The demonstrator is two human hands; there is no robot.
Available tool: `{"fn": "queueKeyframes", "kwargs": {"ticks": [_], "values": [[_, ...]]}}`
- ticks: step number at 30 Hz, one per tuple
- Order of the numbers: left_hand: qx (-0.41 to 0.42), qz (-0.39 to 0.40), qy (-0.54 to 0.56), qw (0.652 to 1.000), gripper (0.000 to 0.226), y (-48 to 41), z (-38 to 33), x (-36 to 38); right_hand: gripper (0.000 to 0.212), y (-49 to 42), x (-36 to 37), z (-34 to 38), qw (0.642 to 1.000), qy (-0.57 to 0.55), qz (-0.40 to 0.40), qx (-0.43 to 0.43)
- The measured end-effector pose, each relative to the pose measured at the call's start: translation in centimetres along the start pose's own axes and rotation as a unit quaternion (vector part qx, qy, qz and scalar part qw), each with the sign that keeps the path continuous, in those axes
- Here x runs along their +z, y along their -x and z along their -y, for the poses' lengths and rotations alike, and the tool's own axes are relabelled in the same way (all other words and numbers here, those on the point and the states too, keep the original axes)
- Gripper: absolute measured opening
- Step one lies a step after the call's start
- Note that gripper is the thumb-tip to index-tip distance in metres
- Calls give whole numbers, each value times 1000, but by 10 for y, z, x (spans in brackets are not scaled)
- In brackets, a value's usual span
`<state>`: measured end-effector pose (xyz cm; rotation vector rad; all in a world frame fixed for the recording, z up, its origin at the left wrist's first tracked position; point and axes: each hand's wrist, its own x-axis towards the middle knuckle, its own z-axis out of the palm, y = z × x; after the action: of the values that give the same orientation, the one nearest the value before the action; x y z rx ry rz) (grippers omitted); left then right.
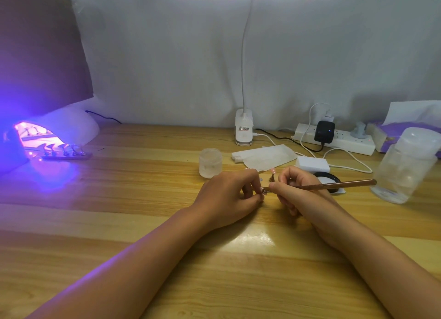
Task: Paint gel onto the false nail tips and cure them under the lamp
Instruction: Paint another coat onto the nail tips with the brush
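My left hand (229, 197) rests on the wooden table and pinches a small false nail tip (263, 191) between its fingertips. My right hand (293, 189) grips a copper-coloured brush (334, 186) like a pen, its bristle end touching the tip. The handle points right. At the far left a white curing lamp (59, 130) glows violet, and a strip holding several nail tips on stands (66, 152) lies half out of its mouth.
A frosted jar (210, 162) stands just behind my left hand. Tissue (265, 157), a white block (312, 164), a black ring-shaped object (327, 178), a large clear bottle (403, 166), a power strip (338, 139) with cables and a desk lamp base (244, 127) crowd the right rear.
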<state>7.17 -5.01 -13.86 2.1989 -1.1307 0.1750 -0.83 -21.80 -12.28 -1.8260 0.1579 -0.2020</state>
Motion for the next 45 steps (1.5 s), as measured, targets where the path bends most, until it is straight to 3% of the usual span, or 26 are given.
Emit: {"fn": "queueKeyframes", "kwargs": {"ticks": [8, 21, 32, 36, 40, 45], "values": [[-5, 3, 44, 999, 9, 0, 2, -1, 17, -3, -7, -2, 995, -94, -11, 14], [-4, 6, 21, 1000, 15, -1, 2, 0, 16, 1, 0, 0, 1000, 10, 2, -12], [-10, 10, 19, 1000, 10, -1, 3, 1, 14, 1, 1, 1, 1000, 16, -12, -4], [-6, 6, 17, 1000, 9, -1, 3, 1, 11, -2, -3, 0, 998, -42, -29, 27], [-4, 12, 17, 1000, 9, -1, 4, 1, 24, 0, -7, 4, 994, -107, -8, 38], [-5, 20, 21, 1000, 9, -1, 3, 0, 33, 1, -10, 7, 992, -110, 31, 47]]}}
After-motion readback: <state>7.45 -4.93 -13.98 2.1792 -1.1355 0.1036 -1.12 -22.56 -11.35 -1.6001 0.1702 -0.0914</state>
